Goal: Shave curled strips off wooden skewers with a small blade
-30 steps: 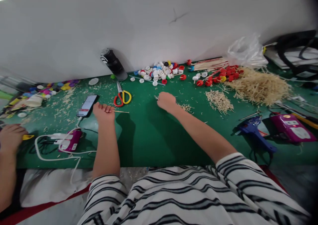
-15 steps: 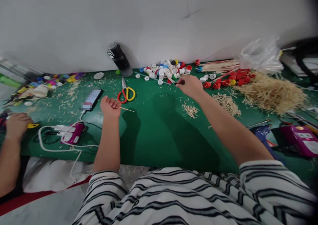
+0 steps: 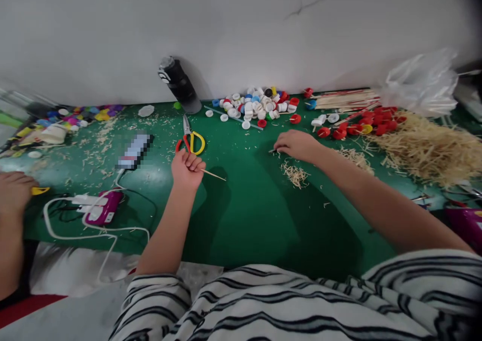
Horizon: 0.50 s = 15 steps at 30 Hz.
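Note:
My left hand (image 3: 188, 169) is closed around a thin wooden stick (image 3: 214, 174), whose end pokes out to the right above the green table (image 3: 241, 215). The yellow-and-red-handled scissors (image 3: 191, 139) lie just beyond that hand. My right hand (image 3: 295, 144) is pinched on a small dark piece (image 3: 272, 151), too small to name. Below it lies a little heap of wood shavings (image 3: 294, 174). Past its fingers sits a red cap (image 3: 295, 119) with a bit of stick in it, beside a pile of mixed plastic caps (image 3: 256, 105).
A black bottle (image 3: 181, 86) stands by the wall. To the left are a phone (image 3: 135, 150), a purple power strip (image 3: 103, 209) with white cables, and another person's hand (image 3: 15, 190). Rightward lie red caps (image 3: 380, 122), wooden sticks (image 3: 344, 100) and a big shavings heap (image 3: 429, 150).
My right hand has drawn back toward me from the cap pile, and the red cap shows where it was. My left hand has moved right with the stick. The view has shifted slightly.

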### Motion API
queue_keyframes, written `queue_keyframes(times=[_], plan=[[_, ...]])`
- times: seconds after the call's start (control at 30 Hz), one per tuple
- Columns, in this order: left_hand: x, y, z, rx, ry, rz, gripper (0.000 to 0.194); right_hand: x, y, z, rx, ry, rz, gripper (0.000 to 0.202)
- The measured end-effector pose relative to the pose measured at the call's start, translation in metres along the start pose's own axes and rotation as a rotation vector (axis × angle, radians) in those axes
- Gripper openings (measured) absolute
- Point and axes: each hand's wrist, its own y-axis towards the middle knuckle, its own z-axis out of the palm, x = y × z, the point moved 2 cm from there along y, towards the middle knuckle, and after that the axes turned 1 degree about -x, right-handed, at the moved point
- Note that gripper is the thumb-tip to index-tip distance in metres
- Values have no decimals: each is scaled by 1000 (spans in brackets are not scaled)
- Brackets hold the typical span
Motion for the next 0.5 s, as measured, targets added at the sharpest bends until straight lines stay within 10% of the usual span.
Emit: queue_keyframes(times=[0.2,0.5], plan=[[24,-13,10,49,3,-158,45,15,-82,14,6,60,-34,34],[37,-10,11,77,-51,-251,45,90,-105,4,-165,26,134,34]])
